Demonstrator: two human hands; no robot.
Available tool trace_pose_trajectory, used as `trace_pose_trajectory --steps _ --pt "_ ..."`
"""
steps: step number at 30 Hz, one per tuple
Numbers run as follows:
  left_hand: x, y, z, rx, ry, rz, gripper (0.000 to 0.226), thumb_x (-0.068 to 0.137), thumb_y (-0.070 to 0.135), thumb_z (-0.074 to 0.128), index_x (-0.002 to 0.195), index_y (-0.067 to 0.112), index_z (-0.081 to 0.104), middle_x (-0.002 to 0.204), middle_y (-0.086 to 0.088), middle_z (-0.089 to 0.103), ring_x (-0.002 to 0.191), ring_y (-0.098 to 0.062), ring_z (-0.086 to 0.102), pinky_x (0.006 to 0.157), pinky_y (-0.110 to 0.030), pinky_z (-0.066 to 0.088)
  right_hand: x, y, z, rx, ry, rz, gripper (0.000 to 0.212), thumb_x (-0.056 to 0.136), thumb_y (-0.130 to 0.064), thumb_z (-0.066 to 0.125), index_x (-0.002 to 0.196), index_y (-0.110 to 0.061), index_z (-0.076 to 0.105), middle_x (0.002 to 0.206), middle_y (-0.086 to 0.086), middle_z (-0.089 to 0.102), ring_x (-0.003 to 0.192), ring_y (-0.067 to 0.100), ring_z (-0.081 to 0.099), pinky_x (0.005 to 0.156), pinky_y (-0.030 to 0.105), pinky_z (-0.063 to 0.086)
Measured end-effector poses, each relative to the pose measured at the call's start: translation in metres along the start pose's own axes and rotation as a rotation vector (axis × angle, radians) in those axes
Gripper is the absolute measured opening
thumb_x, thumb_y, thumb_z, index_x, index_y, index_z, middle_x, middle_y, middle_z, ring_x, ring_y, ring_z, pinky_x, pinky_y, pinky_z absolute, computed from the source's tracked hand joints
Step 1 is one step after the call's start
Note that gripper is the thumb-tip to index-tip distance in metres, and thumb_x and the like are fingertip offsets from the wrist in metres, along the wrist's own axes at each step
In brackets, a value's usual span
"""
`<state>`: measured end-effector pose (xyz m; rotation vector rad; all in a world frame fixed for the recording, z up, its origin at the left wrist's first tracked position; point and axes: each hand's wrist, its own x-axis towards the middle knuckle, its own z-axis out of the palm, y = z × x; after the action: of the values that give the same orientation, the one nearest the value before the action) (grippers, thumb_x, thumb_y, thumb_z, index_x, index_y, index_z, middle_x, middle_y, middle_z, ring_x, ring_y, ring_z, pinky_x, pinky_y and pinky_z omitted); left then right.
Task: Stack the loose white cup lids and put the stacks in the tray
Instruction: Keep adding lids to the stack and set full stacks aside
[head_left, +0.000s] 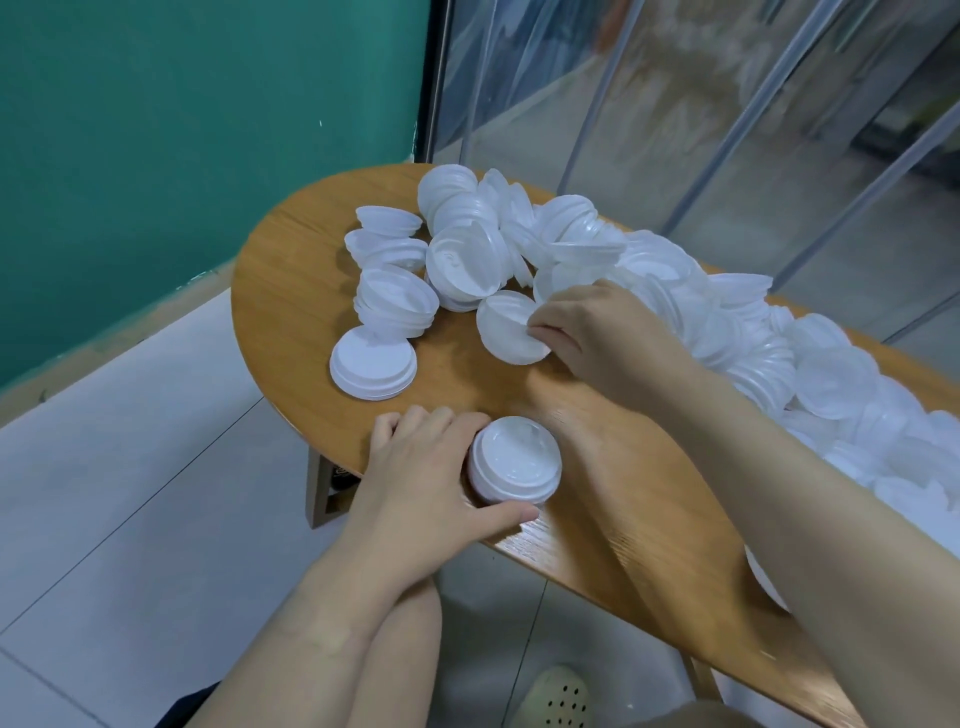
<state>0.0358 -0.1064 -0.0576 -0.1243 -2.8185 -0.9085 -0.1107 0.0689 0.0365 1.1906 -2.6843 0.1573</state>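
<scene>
Nearest the person, at the front edge of the wooden table (291, 291), the left hand (426, 478) cupped a short stack of lids (514, 467) standing upright on the tabletop. Its fingers curled round the stack's far left side and its thumb lay along the near side, close to the table's edge, so the stack was gripped from the left.

Farther in, toward the middle of the table, the right hand (587, 332) reached across with its fingers bent down onto a single lid (511, 327) that lay tilted on the wood. The fingertips pinched that lid's right rim; how the thumb sat under it could not be told.

To the left of that, near the rounded left end of the table, a flat stack (373, 366) lay face-down on the wood, with a leaning stack (395, 301) just behind it and touching it.

Beyond both hands, a loose pile of lids (519, 228) covered the far side of the table and ran along its back edge toward the right end, many lids overlapping and tilted.

A tray could not be made out in this view.

Behind the table stood a green wall (182, 130) on the left and clear plastic curtain strips (675, 104) on the right.
</scene>
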Motion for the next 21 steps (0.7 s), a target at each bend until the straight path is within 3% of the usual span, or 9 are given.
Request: trace_pose_trajectory --steps 6,9,11,15,18,21 --pt "0.000 0.000 -0.001 -0.001 0.000 0.003 0.079 0.061 0.095 0.054 0.122 0.046 0.057 0.093 0.026 0.046 0.094 -0.006 0.040 0.091 -0.030 0.025 -0.023 -0.015 -0.026 0.105 0.168 0.159 0.015 0.098 -0.010 0.062 0.085 -0.008 0.069 0.079 0.000 0.069 0.073 0.021 0.059 0.074 0.030 0.044" --pt "-0.001 0.001 -0.002 -0.010 0.007 0.010 0.075 0.061 0.094 0.057 0.117 0.044 0.059 0.090 0.024 0.046 0.093 -0.007 0.041 0.092 -0.031 0.027 -0.049 -0.033 -0.046 0.364 0.237 0.301 0.012 0.095 -0.007 0.068 0.083 -0.010 0.069 0.073 -0.008 0.066 0.070 0.011 0.059 0.067 0.022 0.048" --pt "-0.001 0.001 -0.003 -0.004 0.008 0.013 0.075 0.062 0.094 0.055 0.116 0.042 0.060 0.089 0.022 0.047 0.093 -0.009 0.043 0.092 -0.033 0.029 -0.070 -0.040 -0.051 0.617 0.172 0.456 0.013 0.094 -0.007 0.070 0.082 -0.011 0.072 0.068 -0.012 0.067 0.065 0.007 0.059 0.064 0.018 0.047" --pt "-0.002 0.000 -0.003 -0.019 0.006 0.015 0.077 0.060 0.093 0.054 0.120 0.044 0.059 0.094 0.019 0.053 0.095 -0.010 0.045 0.092 -0.034 0.029 -0.117 -0.036 -0.032 1.030 0.123 0.871 0.012 0.098 -0.008 0.067 0.098 -0.005 0.078 0.082 0.008 0.074 0.078 0.020 0.067 0.073 0.026 0.059" --pt "-0.002 0.000 -0.004 -0.027 0.005 0.017 0.078 0.060 0.092 0.053 0.121 0.044 0.058 0.098 0.019 0.054 0.097 -0.010 0.045 0.092 -0.033 0.027 -0.145 -0.034 -0.008 1.208 0.145 1.159 0.019 0.100 -0.008 0.063 0.111 0.004 0.072 0.089 0.020 0.076 0.078 0.024 0.072 0.073 0.027 0.063" --pt "-0.001 0.000 -0.004 -0.017 0.001 0.017 0.077 0.060 0.093 0.052 0.121 0.045 0.057 0.100 0.020 0.055 0.098 -0.009 0.045 0.091 -0.031 0.024 -0.159 -0.034 0.004 1.221 0.120 1.275 0.019 0.102 -0.010 0.062 0.112 0.005 0.069 0.092 0.022 0.076 0.075 0.023 0.074 0.065 0.028 0.062"
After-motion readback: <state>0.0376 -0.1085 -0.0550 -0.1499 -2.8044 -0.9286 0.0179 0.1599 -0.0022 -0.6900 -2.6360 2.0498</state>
